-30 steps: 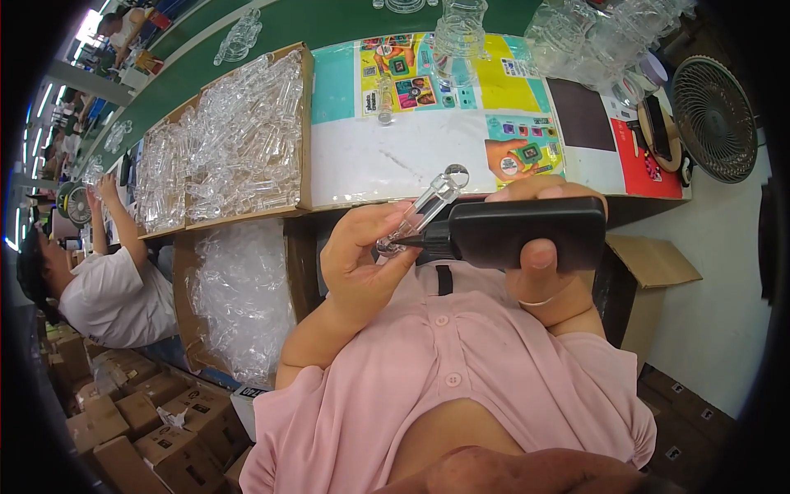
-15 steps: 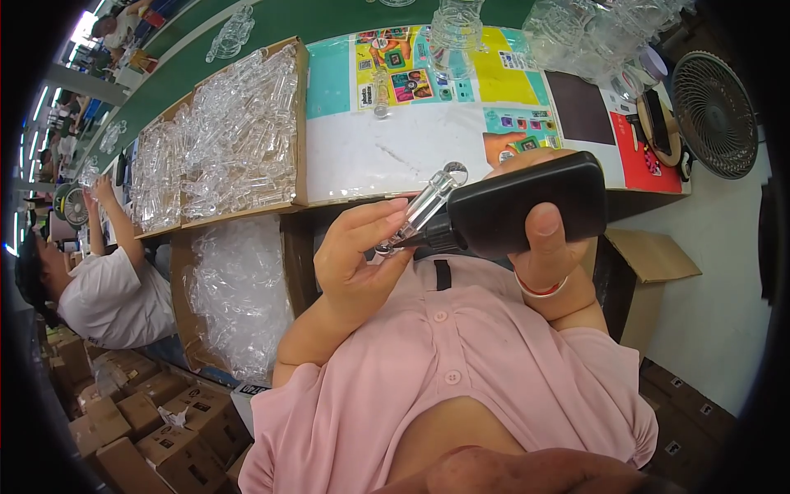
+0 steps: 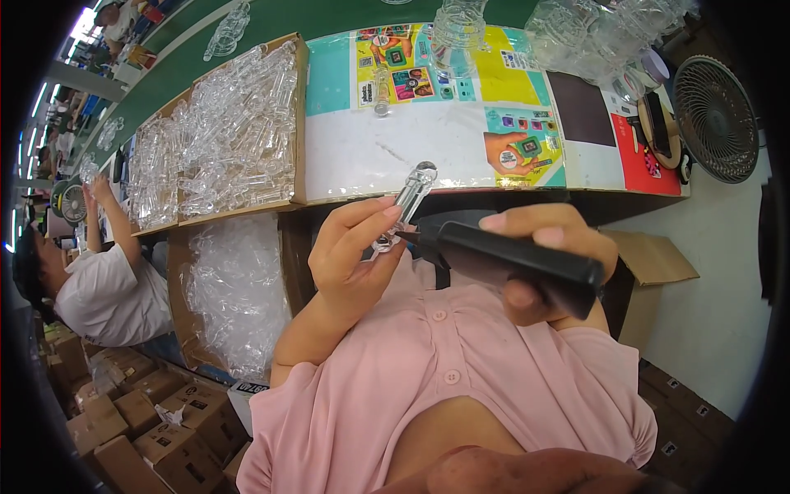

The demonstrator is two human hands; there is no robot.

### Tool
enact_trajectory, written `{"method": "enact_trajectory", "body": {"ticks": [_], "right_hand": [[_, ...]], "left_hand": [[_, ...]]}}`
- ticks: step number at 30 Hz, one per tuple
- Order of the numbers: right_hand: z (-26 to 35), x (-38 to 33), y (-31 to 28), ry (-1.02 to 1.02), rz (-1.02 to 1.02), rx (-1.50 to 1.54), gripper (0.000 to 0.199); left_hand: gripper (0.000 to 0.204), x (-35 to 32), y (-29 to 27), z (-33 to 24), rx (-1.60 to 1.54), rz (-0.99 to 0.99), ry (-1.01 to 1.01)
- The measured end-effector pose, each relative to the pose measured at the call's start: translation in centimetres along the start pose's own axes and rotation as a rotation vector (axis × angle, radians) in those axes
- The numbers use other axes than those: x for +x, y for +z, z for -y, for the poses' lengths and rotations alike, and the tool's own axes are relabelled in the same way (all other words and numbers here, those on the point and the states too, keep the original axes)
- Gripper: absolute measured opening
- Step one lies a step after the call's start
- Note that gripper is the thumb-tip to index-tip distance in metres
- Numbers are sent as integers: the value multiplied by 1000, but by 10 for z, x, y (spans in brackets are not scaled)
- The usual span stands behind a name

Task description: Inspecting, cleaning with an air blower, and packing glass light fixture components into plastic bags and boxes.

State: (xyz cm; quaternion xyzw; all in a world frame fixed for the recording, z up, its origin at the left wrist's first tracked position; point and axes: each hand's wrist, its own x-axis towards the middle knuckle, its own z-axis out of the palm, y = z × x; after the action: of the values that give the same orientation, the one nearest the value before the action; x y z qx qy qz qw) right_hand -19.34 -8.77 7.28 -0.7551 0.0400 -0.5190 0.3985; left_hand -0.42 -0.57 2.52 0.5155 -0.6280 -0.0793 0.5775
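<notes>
Biggest first: the table runs across the scene, white with bright printed sheets at its far side. On its left sits the cardboard tray, heaped with clear plastic parts, and just below it the open carton, full of filmy clear plastic. Over on the right, the dark fan stands tilted. Now the action, just off the near edge! The right hand has its grip wrapped around the black bottle, which slants with its neck toward the left. The left hand pinches, grip narrow, and there's the clear piece between thumb and fingers, rounded end leaning up and away. And the smallest, the dark nozzle, right at the piece's lower end; touching or not, I cannot tell.
</notes>
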Motion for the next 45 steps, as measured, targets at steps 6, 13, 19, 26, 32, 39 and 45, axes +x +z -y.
{"method": "enact_trajectory", "body": {"ticks": [6, 13, 19, 26, 32, 39, 45], "right_hand": [[0, -3, 3, -128, 44, -155, 48], [-5, -8, -1, -182, 28, -101, 48], [-18, -11, 12, -407, -79, -18, 48], [-24, -13, 9, -513, 21, 41, 49], [-26, -9, 20, -656, -9, -30, 42], [-26, -10, 23, -657, -49, -78, 41], [-21, -8, 18, -577, -31, -69, 42]], "left_hand": [[44, -3, -2, 1, -7, 25, -29], [43, -11, -3, -1, -477, 80, -385], [41, -12, -5, -7, -857, 123, -535], [39, -9, -10, -10, -916, 177, -589], [39, -14, -6, -5, -784, 103, -478], [44, -14, -5, 1, -403, 9, -230], [47, -14, -5, 5, -133, -29, -63]]}}
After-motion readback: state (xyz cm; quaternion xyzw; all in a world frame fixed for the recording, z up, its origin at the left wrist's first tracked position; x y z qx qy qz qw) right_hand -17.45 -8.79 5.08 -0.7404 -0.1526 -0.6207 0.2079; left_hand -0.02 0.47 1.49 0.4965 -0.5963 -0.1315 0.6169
